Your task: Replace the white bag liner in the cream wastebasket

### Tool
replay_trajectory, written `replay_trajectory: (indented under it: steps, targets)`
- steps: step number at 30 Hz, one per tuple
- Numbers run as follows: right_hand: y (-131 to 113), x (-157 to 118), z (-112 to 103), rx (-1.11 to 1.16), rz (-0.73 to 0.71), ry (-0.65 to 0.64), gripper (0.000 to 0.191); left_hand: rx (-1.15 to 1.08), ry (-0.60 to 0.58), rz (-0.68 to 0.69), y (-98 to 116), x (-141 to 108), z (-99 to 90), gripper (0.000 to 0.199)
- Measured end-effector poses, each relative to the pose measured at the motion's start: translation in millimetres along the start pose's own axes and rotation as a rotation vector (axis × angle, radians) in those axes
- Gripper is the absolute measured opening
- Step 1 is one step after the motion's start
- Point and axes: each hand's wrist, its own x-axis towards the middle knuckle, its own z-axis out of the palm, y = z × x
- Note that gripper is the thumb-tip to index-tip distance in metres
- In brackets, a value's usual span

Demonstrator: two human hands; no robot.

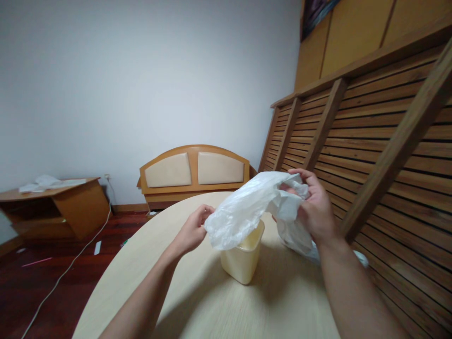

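A white plastic bag (243,212) stretches between my hands above a pale yellow square bin (241,263). The bin stands upright on the round table, its opening partly covered by the bag. My left hand (193,229) pinches the bag's left end, its fingertips at the edge. My right hand (316,207) is closed on the bag's crumpled right side, with some fingers hidden by the film. More of the white plastic hangs below my right hand towards the tabletop.
The round pale table (141,256) fills the foreground. A slatted wooden frame (381,141) leans at the right. Beyond the table is a padded headboard (194,169). A low wooden desk (79,202) stands at the left, and a cable (70,266) runs over the dark red floor.
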Motion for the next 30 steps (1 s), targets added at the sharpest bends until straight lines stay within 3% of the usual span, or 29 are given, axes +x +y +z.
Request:
replay_trajectory:
  steps: [3,7,14,19,24,28,30]
  targets:
    - [4.3,0.4,2.4,-0.049,0.022,-0.047,0.043,-0.136,0.136,0.014,9.0,-1.1,-4.2,0.030]
    - [11.6,1.9,0.3,-0.142,0.029,-0.077,0.045,-0.085,0.069,0.034,16.8,-4.8,0.3,0.038]
    - [21.5,1.9,-12.6,-0.363,-0.026,-0.146,0.040,0.156,0.002,0.067,-1.1,-1.9,26.0,0.017]
    - [22.2,-3.0,-11.1,-0.601,-0.099,-0.138,0.041,0.196,-0.073,0.074,1.7,-2.6,36.6,0.012]
    - [14.8,-13.7,10.0,-0.684,-0.125,-0.312,0.031,0.230,-0.245,0.032,13.6,-10.1,41.6,0.026]
    - [16.1,-23.0,25.5,-0.710,-0.144,-0.419,0.030,0.456,-0.388,0.167,17.8,-13.1,40.9,0.033]
    - [19.1,-25.3,28.4,-0.722,-0.163,-0.448,0.030,0.525,-0.380,0.195,15.7,-13.1,39.2,0.031]
